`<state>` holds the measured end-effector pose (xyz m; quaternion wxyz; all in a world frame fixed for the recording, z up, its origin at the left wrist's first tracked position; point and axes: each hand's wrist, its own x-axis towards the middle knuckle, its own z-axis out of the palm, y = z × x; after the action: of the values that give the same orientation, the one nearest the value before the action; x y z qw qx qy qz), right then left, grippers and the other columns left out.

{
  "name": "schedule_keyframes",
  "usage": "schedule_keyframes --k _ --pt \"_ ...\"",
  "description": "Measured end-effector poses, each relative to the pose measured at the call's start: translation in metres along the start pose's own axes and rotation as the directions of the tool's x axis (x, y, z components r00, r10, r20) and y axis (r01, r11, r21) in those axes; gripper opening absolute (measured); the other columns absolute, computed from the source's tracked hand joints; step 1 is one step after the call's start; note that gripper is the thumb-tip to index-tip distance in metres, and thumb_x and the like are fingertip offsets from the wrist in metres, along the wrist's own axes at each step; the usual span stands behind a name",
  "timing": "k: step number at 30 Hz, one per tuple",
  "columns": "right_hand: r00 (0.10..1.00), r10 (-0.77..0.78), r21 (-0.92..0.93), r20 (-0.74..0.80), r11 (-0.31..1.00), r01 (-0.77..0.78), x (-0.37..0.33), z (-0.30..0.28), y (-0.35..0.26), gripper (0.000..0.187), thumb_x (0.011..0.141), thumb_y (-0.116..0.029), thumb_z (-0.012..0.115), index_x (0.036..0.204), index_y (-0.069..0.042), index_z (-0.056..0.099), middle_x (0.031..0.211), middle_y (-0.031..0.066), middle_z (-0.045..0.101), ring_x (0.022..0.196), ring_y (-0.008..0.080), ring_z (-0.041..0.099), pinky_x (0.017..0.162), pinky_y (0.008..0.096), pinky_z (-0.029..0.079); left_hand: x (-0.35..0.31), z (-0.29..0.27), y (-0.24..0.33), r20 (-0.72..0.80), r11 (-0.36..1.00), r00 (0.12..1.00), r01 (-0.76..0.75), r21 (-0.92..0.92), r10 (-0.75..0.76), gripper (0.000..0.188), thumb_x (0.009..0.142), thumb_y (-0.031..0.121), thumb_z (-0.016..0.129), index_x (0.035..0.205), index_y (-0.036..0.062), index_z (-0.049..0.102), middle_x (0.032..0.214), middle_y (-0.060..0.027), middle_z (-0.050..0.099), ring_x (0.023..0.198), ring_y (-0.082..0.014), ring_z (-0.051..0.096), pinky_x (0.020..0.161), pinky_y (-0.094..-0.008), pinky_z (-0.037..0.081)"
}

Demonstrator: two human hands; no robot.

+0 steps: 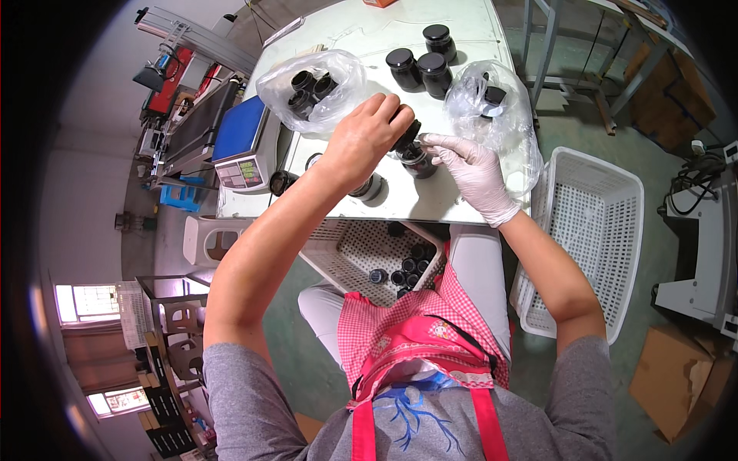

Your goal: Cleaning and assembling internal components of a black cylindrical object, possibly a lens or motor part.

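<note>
At the near edge of the pale table (461, 31), both hands meet over one small dark jar (417, 160). The left hand (365, 138), bare, comes down from above with its fingers clenched round a black lid (405, 135), which it holds tilted just over the jar's mouth, its flat face turned down and toward the jar. The right hand (473, 170), in a white glove, reaches in from the side, and its fingertips (432, 140) pinch at the jar's rim, which seems meant to steady the jar while the lid is above it. The jar stands upright on the table, its long axis vertical and its open mouth pointing up at the camera.

Three capped dark jars (421, 61) stand together farther back, apart from the hands, probably set there to keep them out of the way. A clear plastic bag (311, 88) holding more dark jars lies to the left, and a second clear bag (492, 107) lies to the right, both within easy reach. A white perforated basket (361, 250) rests on the person's lap under the table edge (a few dark jars sit in it), and a larger white basket (592, 230) leans at the right. A blue-topped scale (242, 142) sits just off the table's left side.
</note>
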<state>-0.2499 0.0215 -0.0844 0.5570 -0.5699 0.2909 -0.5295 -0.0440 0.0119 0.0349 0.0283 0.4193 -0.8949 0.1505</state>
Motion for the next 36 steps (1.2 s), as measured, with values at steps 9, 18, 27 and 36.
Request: schedule_keyframes --k 9,18,27,36 --pt "0.995 -0.094 -0.256 0.036 0.962 0.100 -0.003 -0.017 -0.003 0.025 0.103 -0.005 0.062 0.125 -0.005 0.075 0.114 0.0075 0.077 0.093 0.0097 0.069 0.084 0.0252 0.056 -0.001 0.001 0.001 -0.015 0.999 1.000 -0.024 0.042 0.024 0.036 0.082 0.006 0.065 0.117 0.0064 0.054 0.112 -0.0106 0.056 0.111 -0.0286 0.059 0.096 -0.0383 0.053" --pt "0.996 -0.080 -0.121 -0.023 0.990 0.077 -0.001 -0.009 -0.001 0.025 0.104 -0.006 0.062 0.124 -0.004 0.075 0.117 0.0083 0.077 0.096 0.0107 0.070 0.085 0.0258 0.056 0.000 -0.001 0.002 -0.009 0.999 1.000 -0.014 0.045 0.014 0.037 0.081 0.006 0.066 0.117 0.0066 0.054 0.112 -0.0106 0.056 0.111 -0.0282 0.059 0.096 -0.0380 0.053" --pt "0.998 -0.036 -0.265 -0.049 0.964 0.022 -0.001 -0.007 -0.002 0.024 0.100 -0.007 0.064 0.121 -0.007 0.078 0.103 0.0077 0.080 0.083 0.0098 0.069 0.078 0.0263 0.056 0.000 0.001 0.002 -0.023 0.999 0.999 -0.028 0.033 0.029 0.036 0.081 0.006 0.066 0.115 0.0059 0.054 0.111 -0.0108 0.056 0.111 -0.0285 0.059 0.096 -0.0386 0.053" --pt "0.999 -0.043 -0.172 -0.029 0.984 0.037 -0.008 -0.016 0.002 0.025 0.104 -0.006 0.061 0.125 -0.006 0.075 0.117 0.0082 0.077 0.100 0.0139 0.072 0.086 0.0260 0.057 -0.001 0.002 -0.001 0.047 0.998 0.998 0.038 -0.054 -0.036 0.044 0.079 -0.002 0.062 0.121 0.0062 0.053 0.119 -0.0130 0.055 0.119 -0.0343 0.057 0.090 -0.0440 0.057"
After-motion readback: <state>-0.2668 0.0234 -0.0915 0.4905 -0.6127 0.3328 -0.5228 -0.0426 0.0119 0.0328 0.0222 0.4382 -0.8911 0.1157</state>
